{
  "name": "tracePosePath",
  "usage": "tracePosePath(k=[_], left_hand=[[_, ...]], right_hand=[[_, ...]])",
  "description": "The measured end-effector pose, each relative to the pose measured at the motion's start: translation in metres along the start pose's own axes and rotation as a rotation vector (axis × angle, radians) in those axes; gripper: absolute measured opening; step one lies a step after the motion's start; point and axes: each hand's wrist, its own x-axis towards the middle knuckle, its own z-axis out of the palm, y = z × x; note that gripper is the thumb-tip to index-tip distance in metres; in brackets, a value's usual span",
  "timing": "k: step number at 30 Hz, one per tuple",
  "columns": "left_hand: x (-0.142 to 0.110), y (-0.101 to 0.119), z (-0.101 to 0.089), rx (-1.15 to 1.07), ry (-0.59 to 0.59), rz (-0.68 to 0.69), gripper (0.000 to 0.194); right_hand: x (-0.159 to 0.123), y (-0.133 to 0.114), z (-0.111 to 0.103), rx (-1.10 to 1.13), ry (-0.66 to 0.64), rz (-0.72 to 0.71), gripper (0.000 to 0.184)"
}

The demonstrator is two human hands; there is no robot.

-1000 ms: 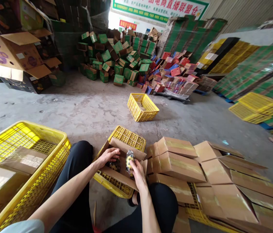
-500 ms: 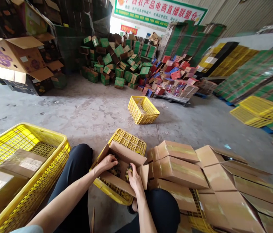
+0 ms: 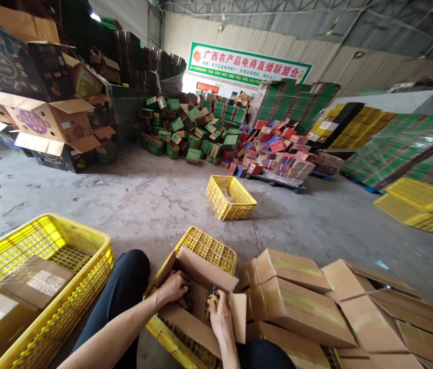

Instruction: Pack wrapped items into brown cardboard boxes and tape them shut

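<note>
An open cardboard box (image 3: 210,270) sits tilted on an upturned yellow crate (image 3: 216,246) between my knees. My right hand (image 3: 222,315) is inside its right end, fingers closed round a rounded, yellow-and-black mottled item (image 3: 212,298) whose kind I cannot tell. At the left end, my left hand (image 3: 172,287) curls over another dark mottled item (image 3: 187,301), mostly hidden by the fingers and the box wall. The bare bottom of the box shows between the hands.
To my left stands a large yellow crate (image 3: 97,241) holding taped cartons (image 3: 35,282). Stacked brown cartons (image 3: 301,307) lie close on my right. Ahead, a yellow basket (image 3: 231,200) rests on the concrete floor (image 3: 155,197), with heaped green boxes (image 3: 185,128) beyond.
The view has tilted up, so everything sits lower in the picture. My right hand now shows more of the mottled item in its fingers. My left hand stays in the box's left end.
</note>
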Motion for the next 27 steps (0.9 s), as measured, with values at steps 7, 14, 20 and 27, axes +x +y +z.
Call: tracePosePath(k=[7,14,20,27], left_hand=[[-0.005,0.01,0.004,0.161,0.072,0.048,0.02],[-0.02,0.049,-0.009,0.154,0.11,0.263,0.035],[-0.038,0.082,-0.017,-0.085,0.046,0.462,0.047],[-0.03,0.073,-0.013,-0.405,-0.013,0.324,0.046]], right_hand=[[-0.003,0.004,0.011,-0.216,0.002,0.028,0.05],[0.0,0.001,0.003,-0.225,0.008,-0.063,0.052],[0.003,-0.021,-0.004,0.239,-0.059,-0.135,0.067],[-0.002,-0.054,-0.022,0.58,-0.317,0.159,0.067]])
